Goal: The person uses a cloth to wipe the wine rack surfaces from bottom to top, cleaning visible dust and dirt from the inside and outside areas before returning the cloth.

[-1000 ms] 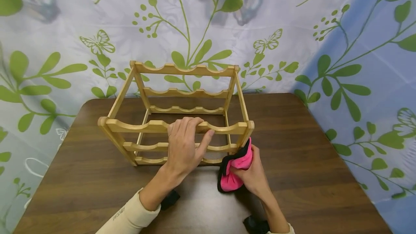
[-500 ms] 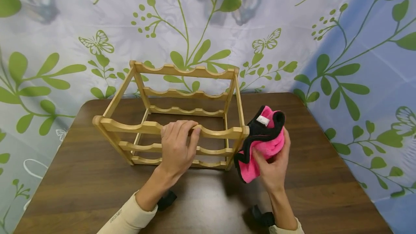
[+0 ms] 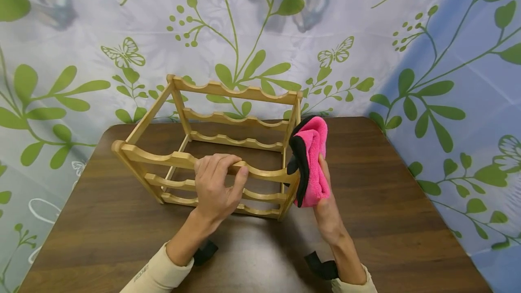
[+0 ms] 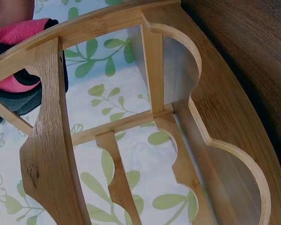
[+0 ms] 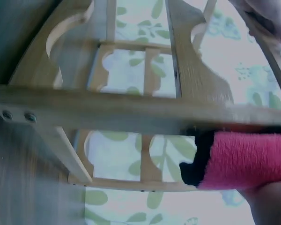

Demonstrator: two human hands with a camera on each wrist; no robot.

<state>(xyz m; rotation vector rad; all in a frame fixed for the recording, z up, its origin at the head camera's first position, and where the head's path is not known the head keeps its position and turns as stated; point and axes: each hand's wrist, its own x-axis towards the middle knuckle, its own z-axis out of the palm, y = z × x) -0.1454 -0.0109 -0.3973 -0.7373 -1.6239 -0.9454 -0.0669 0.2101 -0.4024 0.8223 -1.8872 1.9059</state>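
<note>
Pink cloth (image 3: 312, 162) has shifted leftward at the right end of the wooden rack (image 3: 185, 160). My left hand's (image 3: 214, 186) fingers curl over its front rail (image 3: 264, 174); my right hand's (image 3: 329, 216) clamp the cloth: soft-looking, easily bunched. Rack seems stiff; brace it there.

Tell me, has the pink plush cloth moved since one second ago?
Yes: in the head view, the pink plush cloth has moved upward, toward the far edge of the brown table.
</note>
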